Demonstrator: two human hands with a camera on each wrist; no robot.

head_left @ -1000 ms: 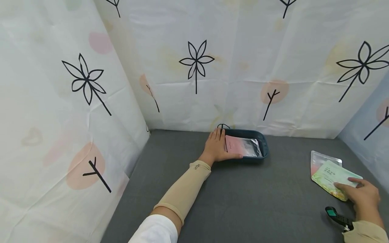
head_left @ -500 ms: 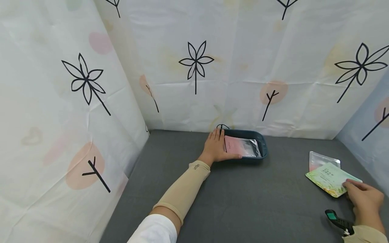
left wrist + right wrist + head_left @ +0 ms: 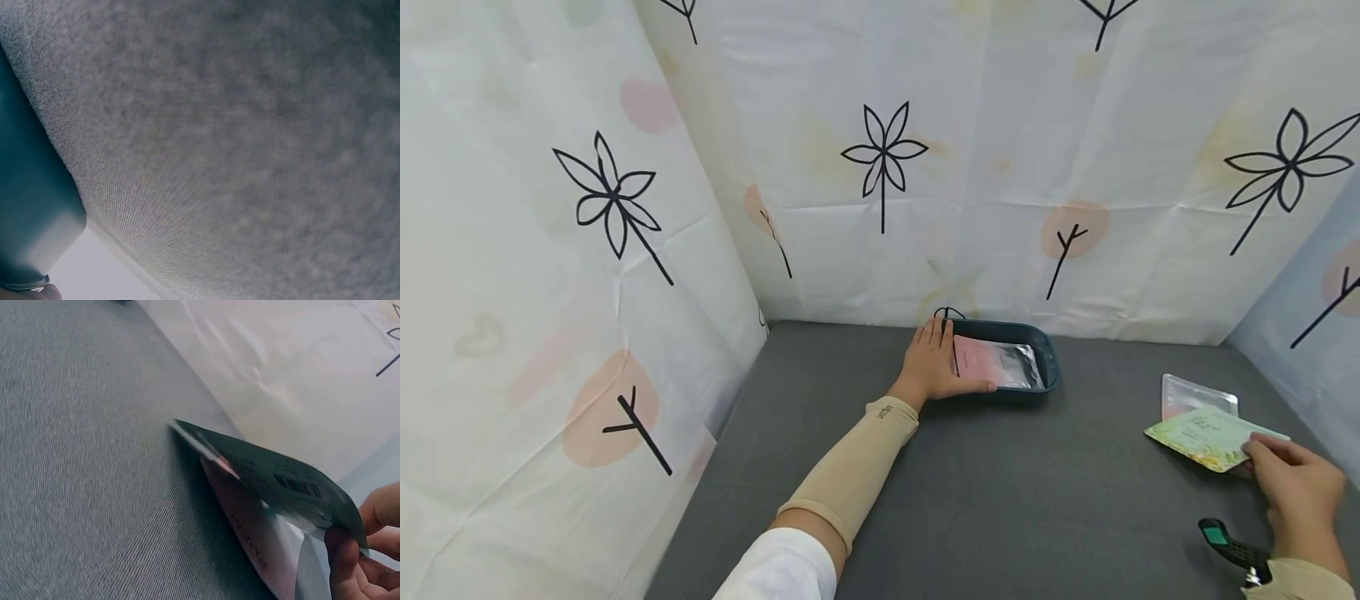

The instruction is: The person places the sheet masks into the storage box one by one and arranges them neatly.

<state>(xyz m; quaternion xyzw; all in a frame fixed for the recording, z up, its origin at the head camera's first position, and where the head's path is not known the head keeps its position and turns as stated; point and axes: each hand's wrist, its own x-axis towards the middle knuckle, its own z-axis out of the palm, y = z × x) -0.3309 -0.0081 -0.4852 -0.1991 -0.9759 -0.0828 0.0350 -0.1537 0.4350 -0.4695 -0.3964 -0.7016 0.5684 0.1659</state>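
A pale green packet with a yellow floral edge is pinched at its right edge by my right hand, tilted over the table. The right wrist view shows its dark green underside with a barcode. Beneath it lies a silver and pink packet, partly covered. My left hand rests on the left end of a dark teal basket, fingers straight along that end and thumb along the front rim. Inside the basket lies another pink and silver packet, its left edge near the hand.
Grey cloth covers the table. White patterned curtains rise behind and at both sides, the back one close to the basket. A black strap or band with a green patch hangs by the right wrist.
My right hand has pinched the green packet's right edge and raised it, tilting it and shifting it slightly left. The left hand and the basket have stayed put.
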